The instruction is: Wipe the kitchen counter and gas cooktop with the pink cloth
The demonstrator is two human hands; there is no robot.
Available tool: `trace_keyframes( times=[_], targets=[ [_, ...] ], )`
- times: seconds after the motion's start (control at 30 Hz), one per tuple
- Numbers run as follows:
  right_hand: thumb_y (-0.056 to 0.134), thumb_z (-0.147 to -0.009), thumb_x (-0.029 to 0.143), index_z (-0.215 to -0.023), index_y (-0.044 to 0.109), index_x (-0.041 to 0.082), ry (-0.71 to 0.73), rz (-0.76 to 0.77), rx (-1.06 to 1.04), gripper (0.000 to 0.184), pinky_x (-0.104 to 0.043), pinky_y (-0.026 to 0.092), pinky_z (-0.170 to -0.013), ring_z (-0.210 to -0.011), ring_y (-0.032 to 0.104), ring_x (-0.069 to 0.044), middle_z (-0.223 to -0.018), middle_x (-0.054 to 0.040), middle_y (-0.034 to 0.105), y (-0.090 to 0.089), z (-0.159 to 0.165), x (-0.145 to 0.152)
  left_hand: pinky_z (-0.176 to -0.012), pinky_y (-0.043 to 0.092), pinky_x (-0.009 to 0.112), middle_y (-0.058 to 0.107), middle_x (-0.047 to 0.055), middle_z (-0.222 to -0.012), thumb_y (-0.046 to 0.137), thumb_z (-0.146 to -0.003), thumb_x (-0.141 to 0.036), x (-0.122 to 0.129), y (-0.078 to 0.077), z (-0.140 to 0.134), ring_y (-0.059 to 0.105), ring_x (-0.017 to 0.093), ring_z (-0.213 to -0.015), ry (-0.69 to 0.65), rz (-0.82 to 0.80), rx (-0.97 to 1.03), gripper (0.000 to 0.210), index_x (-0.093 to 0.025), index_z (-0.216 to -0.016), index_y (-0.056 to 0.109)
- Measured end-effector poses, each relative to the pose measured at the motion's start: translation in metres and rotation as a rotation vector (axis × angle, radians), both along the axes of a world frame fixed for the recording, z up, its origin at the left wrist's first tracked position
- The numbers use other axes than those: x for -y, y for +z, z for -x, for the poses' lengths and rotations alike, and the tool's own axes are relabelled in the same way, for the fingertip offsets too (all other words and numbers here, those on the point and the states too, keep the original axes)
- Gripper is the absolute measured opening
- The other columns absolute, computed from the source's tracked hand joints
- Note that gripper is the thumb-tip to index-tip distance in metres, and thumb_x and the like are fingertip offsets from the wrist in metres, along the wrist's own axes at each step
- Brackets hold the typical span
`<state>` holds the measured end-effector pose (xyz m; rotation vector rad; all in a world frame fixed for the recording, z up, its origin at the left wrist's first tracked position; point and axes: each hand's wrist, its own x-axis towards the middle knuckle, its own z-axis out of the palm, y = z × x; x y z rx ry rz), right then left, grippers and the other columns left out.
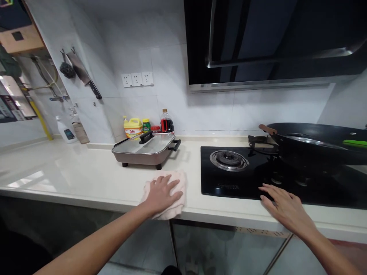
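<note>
My left hand lies flat on a pale pink cloth, fingers spread, pressing it to the white countertop. Part of the cloth hangs over the counter's front edge. Just behind it stands a brown electric pan with a glass lid on top. To the right, my right hand is open with fingers stretched, near the front edge of the black gas stove. Nothing is held in it. Whether its fingertips touch the stove, I cannot tell.
A large black wok sits on the stove's right burner, its wooden handle pointing left. The left burner is uncovered. Behind the pan stand a yellow jug and a dark sauce bottle. A cleaver hangs on the wall; the range hood overhangs the stove.
</note>
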<state>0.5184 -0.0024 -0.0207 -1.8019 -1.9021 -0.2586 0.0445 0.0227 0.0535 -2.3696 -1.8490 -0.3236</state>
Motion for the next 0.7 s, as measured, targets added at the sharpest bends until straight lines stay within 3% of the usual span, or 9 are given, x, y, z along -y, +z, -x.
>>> trace_keyframes(
  times=[0.1,0.2,0.33,0.43,0.57,0.7],
  targets=[
    [0.034,-0.098,0.06,-0.132,0.066,0.032,-0.004,0.002,-0.001,0.054,-0.058,0.034,-0.116,-0.143,0.05,-0.03,-0.151,-0.0048,0.06,0.002,0.002,0.0,-0.105,0.042,0.053,0.064,0.008,-0.137,0.052,-0.096,-0.041,0.006,0.001,-0.037,0.054,0.032,-0.127,-0.134,-0.017,0.086,0.036,-0.032,-0.125,0.072],
    [0.034,-0.098,0.058,-0.131,0.066,0.032,-0.002,0.012,0.003,0.053,-0.058,0.035,-0.115,-0.143,0.05,-0.029,-0.149,-0.0047,0.061,0.003,0.005,0.001,-0.1,0.044,0.047,0.067,0.007,-0.116,0.05,-0.095,-0.032,0.007,0.002,-0.056,0.057,0.028,-0.117,-0.168,-0.029,0.25,0.027,-0.026,-0.109,0.073],
    [0.034,-0.098,0.056,-0.13,0.067,0.032,-0.008,-0.009,0.016,0.052,-0.058,0.035,-0.115,-0.142,0.051,-0.03,-0.15,-0.0054,0.061,0.005,0.007,0.003,-0.101,0.046,0.042,0.066,0.004,-0.111,0.043,-0.099,-0.035,0.001,0.002,-0.07,0.058,0.023,-0.114,-0.107,-0.087,0.625,0.029,-0.025,-0.11,0.069],
    [0.034,-0.098,0.055,-0.13,0.067,0.031,-0.008,-0.009,0.016,0.052,-0.057,0.034,-0.115,-0.142,0.051,-0.029,-0.15,-0.0061,0.061,0.007,0.008,0.003,-0.104,0.046,0.041,0.065,0.004,-0.119,0.042,-0.1,-0.034,-0.004,-0.001,-0.091,0.058,0.022,-0.117,-0.148,-0.106,0.733,0.032,-0.026,-0.118,0.067],
    [0.034,-0.099,0.055,-0.13,0.066,0.031,-0.003,0.006,0.01,0.051,-0.056,0.035,-0.114,-0.141,0.052,-0.029,-0.149,-0.0056,0.062,0.007,0.008,0.003,-0.113,0.04,0.05,0.064,0.003,-0.14,0.046,-0.101,-0.035,-0.007,-0.001,-0.144,0.053,0.025,-0.131,-0.351,-0.06,0.48,0.033,-0.032,-0.122,0.071],
    [0.035,-0.099,0.055,-0.13,0.065,0.031,-0.001,-0.022,0.029,0.05,-0.056,0.037,-0.113,-0.14,0.053,-0.029,-0.148,-0.0051,0.062,0.006,0.007,0.003,-0.12,0.027,0.065,0.059,0.003,-0.152,0.035,-0.106,-0.043,-0.007,0.009,-0.197,0.048,0.03,-0.141,-0.561,0.079,0.138,0.042,-0.036,-0.132,0.068]
  ],
)
